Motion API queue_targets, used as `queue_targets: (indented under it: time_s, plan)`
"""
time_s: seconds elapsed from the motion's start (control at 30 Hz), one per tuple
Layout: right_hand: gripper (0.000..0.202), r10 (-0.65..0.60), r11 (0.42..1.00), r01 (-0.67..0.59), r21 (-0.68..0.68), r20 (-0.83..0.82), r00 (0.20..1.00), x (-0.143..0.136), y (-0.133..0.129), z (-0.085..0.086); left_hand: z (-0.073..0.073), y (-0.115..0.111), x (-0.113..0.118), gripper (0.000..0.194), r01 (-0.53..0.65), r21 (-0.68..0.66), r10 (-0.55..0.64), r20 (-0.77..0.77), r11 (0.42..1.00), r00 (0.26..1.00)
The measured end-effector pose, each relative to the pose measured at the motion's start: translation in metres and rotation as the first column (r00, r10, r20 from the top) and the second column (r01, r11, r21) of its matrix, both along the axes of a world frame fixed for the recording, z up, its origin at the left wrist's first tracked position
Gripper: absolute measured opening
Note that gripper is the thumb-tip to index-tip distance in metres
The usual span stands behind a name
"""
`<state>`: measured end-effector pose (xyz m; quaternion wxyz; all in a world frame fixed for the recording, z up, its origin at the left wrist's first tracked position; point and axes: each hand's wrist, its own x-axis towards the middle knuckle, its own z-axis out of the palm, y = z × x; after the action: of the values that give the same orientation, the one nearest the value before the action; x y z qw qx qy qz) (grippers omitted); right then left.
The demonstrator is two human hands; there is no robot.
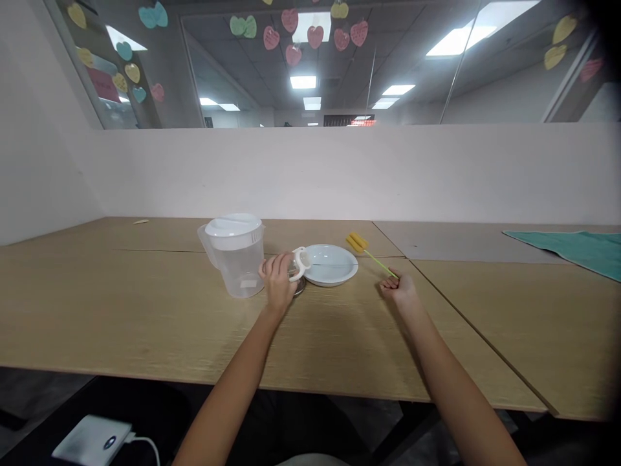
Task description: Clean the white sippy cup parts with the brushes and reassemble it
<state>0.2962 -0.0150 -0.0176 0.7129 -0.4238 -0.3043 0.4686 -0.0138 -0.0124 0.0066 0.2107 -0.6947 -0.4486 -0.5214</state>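
Yellow sponge brush (359, 243) — where on your feed?

"Head view: my right hand (398, 288) has its fingers curled round the green stick. Sponge end points away from me, beyond the white bowl (330, 276), off to its right."

"Left hand (278, 278)?"

"Clamped on a clear cup (294, 264) with white trim, just beside the bowl. Something round and dark-rimmed (301, 286) shows below the cup — too hidden for me to name."

"Hands together?"

"Apart, bowl between and slightly beyond them."

"Rest of it?"

"Clear pitcher (241, 262), white lid (233, 224) on, left of my left hand; can't tell if they touch. Green cloth (579, 249) on the table (121, 310), far right. White device (92, 441) with a cable (150, 443), lower left, below the table's near edge."
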Motion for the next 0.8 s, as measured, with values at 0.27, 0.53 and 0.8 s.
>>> queue_targets:
  time_s: [0.27,0.53,0.8]
  plan:
    - [0.026,-0.044,0.984,0.012,-0.177,-0.177,0.983,-0.008,0.001,0.002,-0.004,-0.008,0.005,0.059,0.228,-0.029,-0.221,0.153,0.973,0.963]
    - [0.027,-0.113,0.947,0.029,-0.32,-0.247,0.962,-0.016,0.002,0.006,-0.011,-0.025,0.024,0.062,0.554,0.008,-0.533,-0.26,0.832,0.805]
    - [0.017,-0.063,0.924,0.054,-0.378,-0.011,0.998,-0.028,0.001,0.011,-0.019,-0.024,0.031,0.07,0.526,-0.125,-0.52,-0.454,0.841,0.724]
